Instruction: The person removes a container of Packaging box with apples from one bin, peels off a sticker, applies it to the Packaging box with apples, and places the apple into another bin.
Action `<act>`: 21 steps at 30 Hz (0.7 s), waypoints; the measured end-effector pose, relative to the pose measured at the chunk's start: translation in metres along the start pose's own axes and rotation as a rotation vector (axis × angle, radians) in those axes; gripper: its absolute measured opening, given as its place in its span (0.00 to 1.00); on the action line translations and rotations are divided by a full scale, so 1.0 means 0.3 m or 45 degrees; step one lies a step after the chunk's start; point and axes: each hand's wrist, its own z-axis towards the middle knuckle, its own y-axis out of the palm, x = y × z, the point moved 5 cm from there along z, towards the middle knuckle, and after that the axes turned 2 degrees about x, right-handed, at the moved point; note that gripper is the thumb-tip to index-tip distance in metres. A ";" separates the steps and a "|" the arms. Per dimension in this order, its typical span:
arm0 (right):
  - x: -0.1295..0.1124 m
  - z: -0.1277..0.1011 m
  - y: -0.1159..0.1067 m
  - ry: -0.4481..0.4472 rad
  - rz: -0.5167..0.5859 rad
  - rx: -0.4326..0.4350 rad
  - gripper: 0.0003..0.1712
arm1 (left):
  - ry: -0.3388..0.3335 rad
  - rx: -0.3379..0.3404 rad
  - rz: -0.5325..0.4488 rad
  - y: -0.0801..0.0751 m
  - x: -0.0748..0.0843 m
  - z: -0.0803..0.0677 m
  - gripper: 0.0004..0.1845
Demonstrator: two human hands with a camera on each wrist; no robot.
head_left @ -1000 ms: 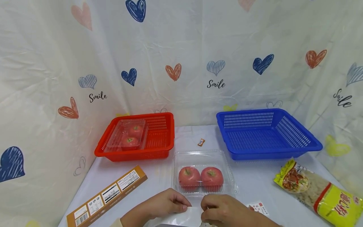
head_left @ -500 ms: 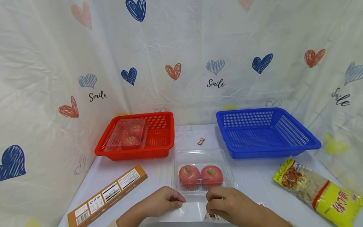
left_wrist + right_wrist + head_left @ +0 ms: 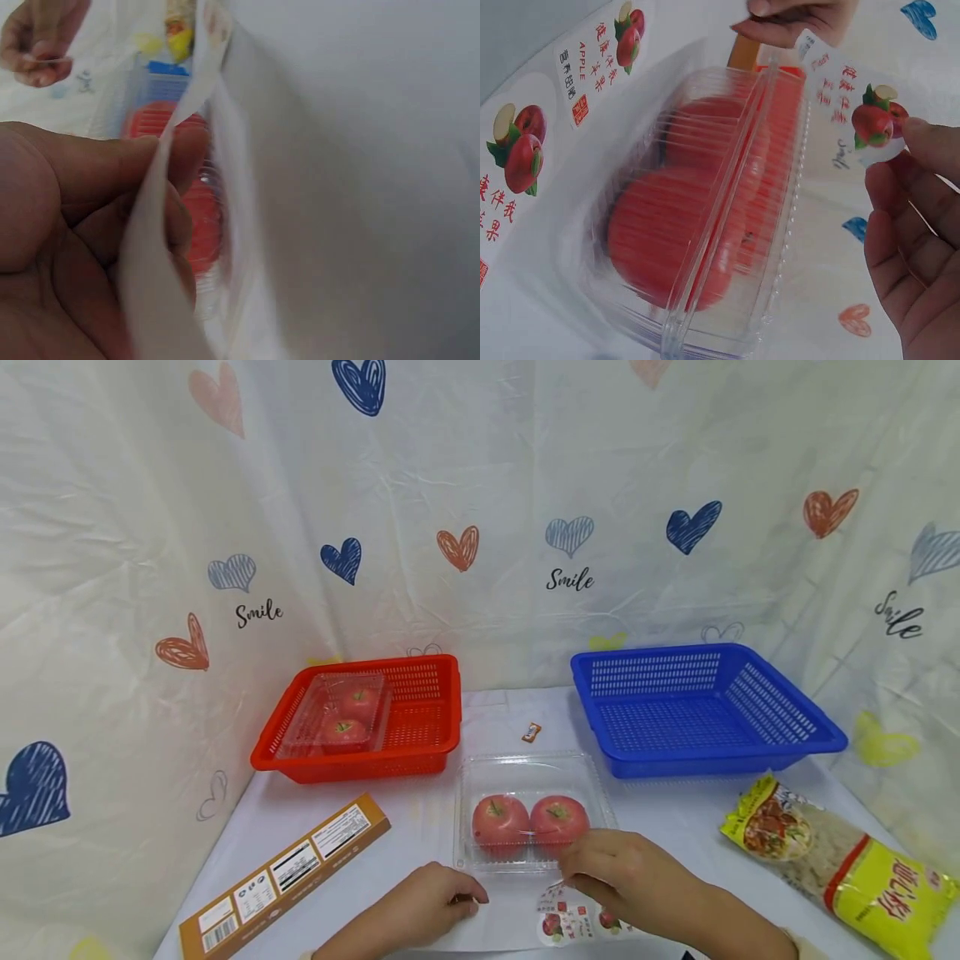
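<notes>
My left hand point(image 3: 423, 906) pinches the edge of a white sticker sheet point(image 3: 506, 914) near the front of the table. In the left wrist view the sheet point(image 3: 154, 232) bends between thumb and fingers. My right hand point(image 3: 637, 881) pinches one corner of a see-through apple sticker point(image 3: 859, 109), printed with red apples and red characters. The sticker is off the sheet and held beside the clear plastic clamshell box point(image 3: 536, 766). Two red apples point(image 3: 498, 824) sit inside that closed box. More printed apple stickers show on the sheet's right part, below my right hand.
Back left stands a red basket point(image 3: 420, 764) holding another clear box of apples point(image 3: 337, 714). A blue basket point(image 3: 720, 760) is at back right. A long brown box point(image 3: 288, 872) lies left, a yellow noodle packet point(image 3: 840, 860) right, and a small wrapped candy point(image 3: 531, 732) between the baskets.
My right hand has risen and moved right, pulling the sticker away from the sheet. Printed stickers on the sheet have come into view. My left hand keeps its hold with little shift.
</notes>
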 end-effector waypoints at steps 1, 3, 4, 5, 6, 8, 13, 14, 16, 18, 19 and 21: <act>0.006 -0.001 0.000 0.026 0.001 -0.007 0.09 | 0.003 0.006 0.074 0.006 -0.002 0.000 0.07; 0.017 -0.002 0.001 0.060 0.008 -0.003 0.06 | 0.035 0.033 0.218 0.018 -0.001 0.001 0.08; 0.023 -0.003 0.002 0.074 0.007 0.004 0.04 | 0.043 0.042 0.264 0.024 -0.001 0.002 0.08; 0.029 -0.004 0.002 0.088 0.010 0.014 0.03 | 0.051 0.050 0.293 0.029 -0.002 0.005 0.08; 0.036 -0.004 0.003 0.110 0.017 0.021 0.07 | 0.056 0.052 0.308 0.034 -0.002 0.007 0.08; 0.049 -0.003 0.006 0.139 0.018 0.041 0.15 | 0.058 0.053 0.315 0.040 -0.002 0.013 0.08; 0.081 -0.004 0.014 0.243 0.017 0.047 0.27 | -0.011 0.013 0.297 0.025 -0.018 0.004 0.10; 0.088 -0.005 0.016 0.271 0.034 0.042 0.27 | -0.044 0.000 0.279 0.018 -0.026 -0.003 0.12; 0.104 -0.007 0.019 0.337 0.089 0.024 0.26 | -0.088 -0.013 0.252 -0.002 -0.045 -0.018 0.13; 0.122 -0.008 0.023 0.421 0.163 0.006 0.24 | -0.136 -0.014 0.185 -0.024 -0.067 -0.031 0.12; 0.132 -0.008 0.024 0.464 0.191 0.001 0.23 | -0.157 -0.008 0.140 -0.037 -0.079 -0.035 0.11; 0.148 -0.004 0.028 0.530 0.235 -0.002 0.24 | -0.192 0.015 0.028 -0.059 -0.105 -0.036 0.11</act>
